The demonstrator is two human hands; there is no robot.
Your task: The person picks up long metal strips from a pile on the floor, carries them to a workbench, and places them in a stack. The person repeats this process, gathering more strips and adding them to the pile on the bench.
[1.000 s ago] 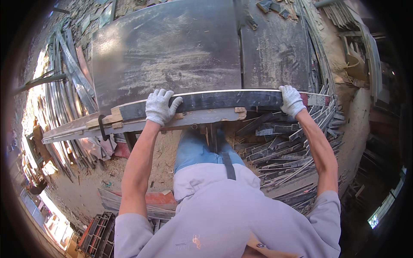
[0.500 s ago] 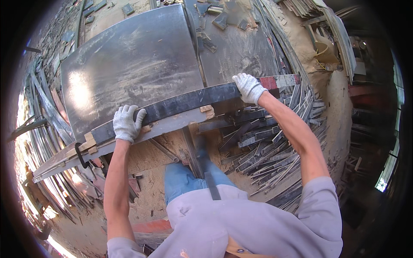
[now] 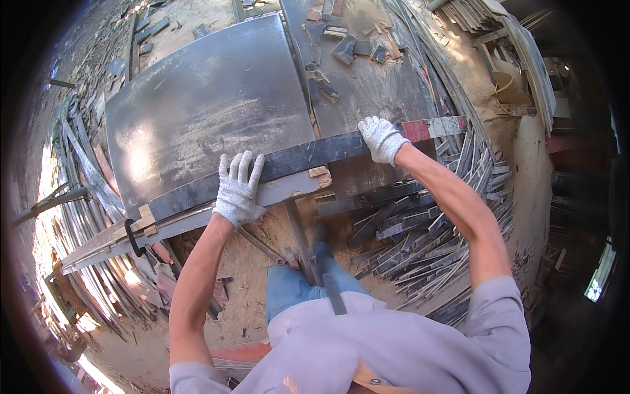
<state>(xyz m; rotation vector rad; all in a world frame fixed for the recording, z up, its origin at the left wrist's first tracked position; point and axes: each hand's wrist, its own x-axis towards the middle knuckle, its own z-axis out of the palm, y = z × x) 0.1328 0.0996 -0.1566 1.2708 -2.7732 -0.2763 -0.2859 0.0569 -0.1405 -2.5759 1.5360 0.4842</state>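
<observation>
A long dark strip of board [image 3: 296,156], with red and white paint at its right end, lies along the near edge of a metal-topped table. My left hand [image 3: 239,189], in a light knitted glove, rests on the strip and the grey rail [image 3: 283,188] in front of it. Its fingers are stretched out and slightly spread. Farther right, my right hand [image 3: 382,140], gloved the same way, has its fingers curled over the strip beside the red paint. Its thumb is hidden.
The worn metal tabletop [image 3: 210,105] spreads ahead, with a seam and a second dark panel [image 3: 367,92] carrying offcuts [image 3: 343,49]. A black hook-shaped clamp [image 3: 133,240] sits at the left end of the rail. Piles of narrow strips [image 3: 420,243] lie on the sawdust-covered floor.
My left hand has slid right along the strip, and its fingers now point farther forward. The right hand keeps its hold beside the red paint. The whole view has shifted slightly.
</observation>
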